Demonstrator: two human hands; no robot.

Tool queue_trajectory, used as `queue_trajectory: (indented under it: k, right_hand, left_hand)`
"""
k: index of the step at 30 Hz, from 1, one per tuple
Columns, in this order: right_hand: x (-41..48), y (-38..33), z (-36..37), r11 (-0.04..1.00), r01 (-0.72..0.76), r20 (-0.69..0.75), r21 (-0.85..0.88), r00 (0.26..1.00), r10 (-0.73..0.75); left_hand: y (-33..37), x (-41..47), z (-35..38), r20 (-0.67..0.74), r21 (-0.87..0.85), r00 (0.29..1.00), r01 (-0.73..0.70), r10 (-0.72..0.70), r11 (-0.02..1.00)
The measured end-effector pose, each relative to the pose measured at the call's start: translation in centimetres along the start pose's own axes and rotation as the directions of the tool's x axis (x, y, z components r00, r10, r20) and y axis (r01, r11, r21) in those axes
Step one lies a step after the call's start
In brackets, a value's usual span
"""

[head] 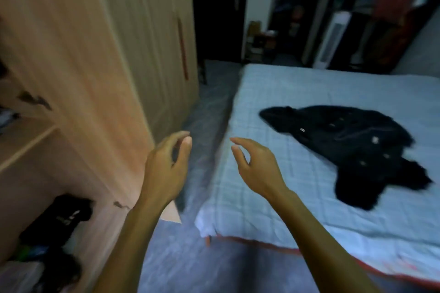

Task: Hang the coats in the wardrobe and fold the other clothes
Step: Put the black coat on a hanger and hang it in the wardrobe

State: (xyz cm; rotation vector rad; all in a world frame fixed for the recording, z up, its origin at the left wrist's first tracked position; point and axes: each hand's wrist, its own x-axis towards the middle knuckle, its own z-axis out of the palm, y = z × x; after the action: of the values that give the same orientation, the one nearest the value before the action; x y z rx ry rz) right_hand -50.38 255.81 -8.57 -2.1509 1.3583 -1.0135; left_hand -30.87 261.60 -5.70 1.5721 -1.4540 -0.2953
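Your left hand (166,166) and right hand (257,168) hung in mid-air over the gap between the light wooden wardrobe (133,37) and the bed with its pale blue checked quilt (285,92). Both held nothing: the fingers were loosely curled, and each thumb stood near its forefinger without closing on it.

The crumpled black garment with small pale fasteners (352,149), by the look of it a coat, lay alone on the quilt, ahead of you and to your right, well apart from both hands. Its long axis ran on a diagonal, from a narrow end near the bed's middle down to a ragged end closer to you on the right. Your right hand was the nearer of the two, and the narrow end was the part closest to it, so a reach from that side looked the likeliest next move.

To your left the wardrobe stood open, showing a bare wooden shelf (26,140) and dark clothes bundled (59,216) in the compartment beneath it.
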Motion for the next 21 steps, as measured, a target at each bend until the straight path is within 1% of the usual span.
queue_trajectory:
  k: [4, 7, 9, 11, 17, 21]
  right_hand:
    - [-5.8, 4.3, -4.9, 0.987, -0.149, -0.038, -0.058, 0.988, 0.147]
    - [-8.6, 7.4, -9.0, 0.969, -0.241, -0.152, -0.056, 0.961, 0.230]
    - [-10.1, 9.3, -11.6, 0.959, -0.283, -0.230, -0.030, 0.935, 0.269]
    - [-11.4, 11.3, -13.9, 0.949, -0.314, -0.276, -0.002, 0.913, 0.301]
    - [-14.0, 19.4, -20.4, 0.929, -0.360, -0.335, 0.086, 0.868, 0.367]
    - [-16.0, 25.7, -26.7, 0.907, -0.416, -0.378, 0.071, 0.830, 0.410]
  left_hand:
    - [3.1, -2.6, 7.5, 0.144, -0.154, 0.990, 0.025, -0.002, 0.988]
    - [6.3, -4.2, 12.4, 0.258, -0.214, 0.966, 0.048, 0.009, 0.976]
    - [8.5, -4.9, 15.2, 0.313, -0.217, 0.948, 0.008, 0.062, 0.976]
    - [10.7, -5.5, 18.2, 0.348, -0.222, 0.931, -0.027, 0.106, 0.975]
    - [17.6, -7.2, 28.7, 0.422, -0.219, 0.893, -0.071, 0.159, 0.973]
    - [23.4, -8.8, 36.5, 0.524, -0.237, 0.830, -0.070, 0.188, 0.969]
